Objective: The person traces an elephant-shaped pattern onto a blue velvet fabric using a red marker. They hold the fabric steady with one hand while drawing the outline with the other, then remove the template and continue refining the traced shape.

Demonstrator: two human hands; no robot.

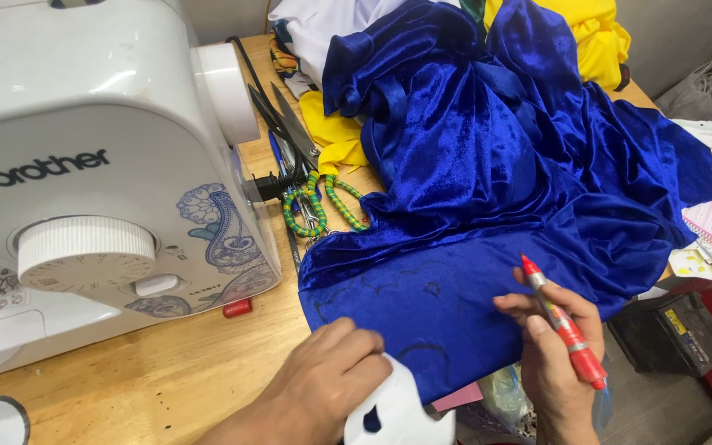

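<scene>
- Down at the near edge of the light wooden worktop (166,371), the left hand (323,379) lies with fingers curled over a white cut-out template of thin stiff material (397,412), its grip closed on the piece and pressing it against the cloth.
- The right hand (554,346) has its grip closed around a red marker pen with a silver band (562,325), tip pointing up and away, just above the fabric's near corner.
- Shiny royal-blue velvet fabric (496,181) lies flat near the hands, with faint dark outlines drawn on it, and heaps up farther back.
- To the left stands a white sewing machine with a grey-blue paisley pattern (84,165).
- Between machine and fabric lie black scissors with green-and-yellow wrapped handles (311,189).
- Yellow cloth (595,33) sits behind the blue heap.
</scene>
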